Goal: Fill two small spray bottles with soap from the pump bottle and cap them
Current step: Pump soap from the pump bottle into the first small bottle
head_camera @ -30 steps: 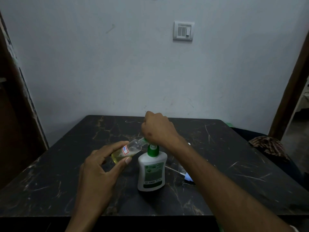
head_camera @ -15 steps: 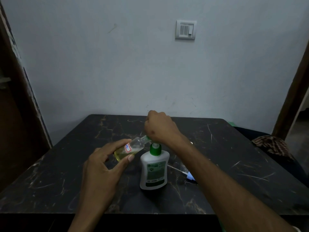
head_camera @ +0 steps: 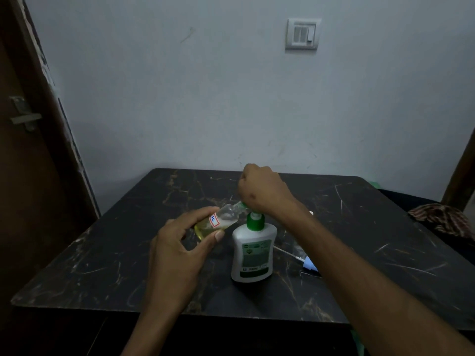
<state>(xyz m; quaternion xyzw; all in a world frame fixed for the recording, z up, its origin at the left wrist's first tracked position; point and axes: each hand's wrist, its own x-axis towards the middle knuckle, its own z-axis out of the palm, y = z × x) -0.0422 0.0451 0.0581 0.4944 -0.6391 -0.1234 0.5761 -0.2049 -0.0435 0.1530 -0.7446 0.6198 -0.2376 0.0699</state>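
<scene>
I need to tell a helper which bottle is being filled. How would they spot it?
On the dark marble table, find the white pump bottle with its green pump. Just left of it, the left hand holds a small clear bottle, tilted, with yellowish liquid and a red-bordered label.

Dim and flat overall, softly lit from above, faintly grainy, wide-angle bending at edges, corners dark

A scratched black marble-patterned table (head_camera: 102,265) stands against a pale wall (head_camera: 180,98) bearing a white switch plate (head_camera: 303,34), with a brown door (head_camera: 25,176) at left and patterned cloth (head_camera: 442,219) at far right.
</scene>
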